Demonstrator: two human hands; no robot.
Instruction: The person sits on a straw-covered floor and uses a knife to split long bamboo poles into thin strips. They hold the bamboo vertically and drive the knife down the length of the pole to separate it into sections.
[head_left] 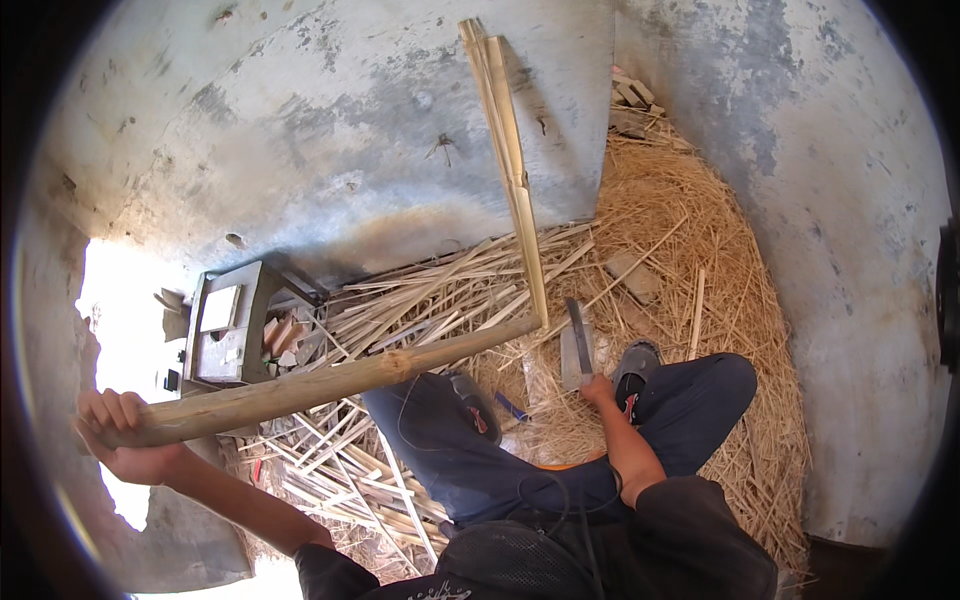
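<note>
The left hand (120, 425) wraps the bamboo pole (330, 380) – the right hand (598, 390) closes on the blade (579, 335), its handle hidden.

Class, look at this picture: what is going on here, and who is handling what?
A seated person grips the thick end of a long bamboo pole in the left hand, holding it across the knees. The right hand holds a broad-bladed knife by its handle, blade resting low near the pole's far end, where split strips rise against the wall. Cut slats and shavings cover the ground around the feet.
</note>
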